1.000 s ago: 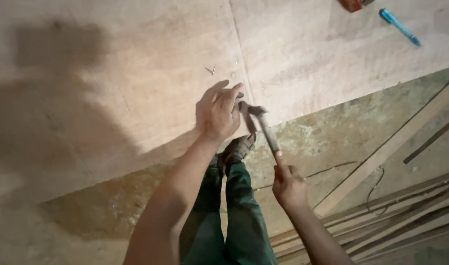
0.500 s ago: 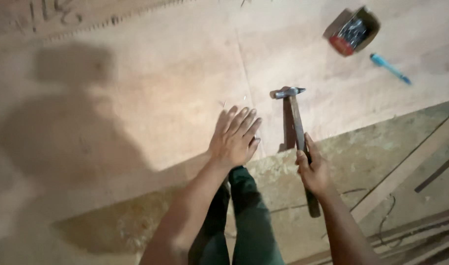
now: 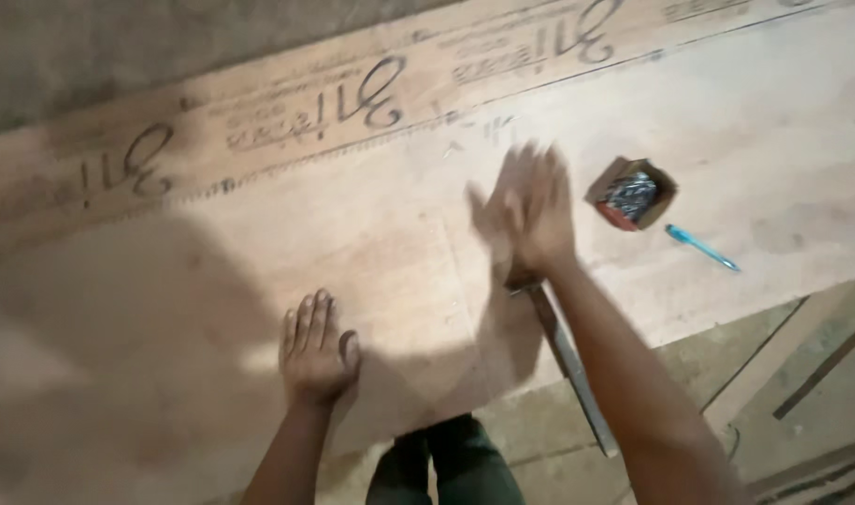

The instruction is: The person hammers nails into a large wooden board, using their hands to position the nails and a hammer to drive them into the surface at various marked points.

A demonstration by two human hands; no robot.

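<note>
We are resting our left hand (image 3: 317, 348) flat on the plywood sheet (image 3: 352, 234), fingers together, while our right hand (image 3: 530, 213) is hovering blurred, fingers spread and empty, above one hammer (image 3: 567, 360) lying on the sheet. One small brown cardboard box (image 3: 633, 193) is sitting open holding nails beside one blue pen (image 3: 701, 247).

Blue pen (image 3: 702, 248) beside open nail box (image 3: 632, 194)
</note>
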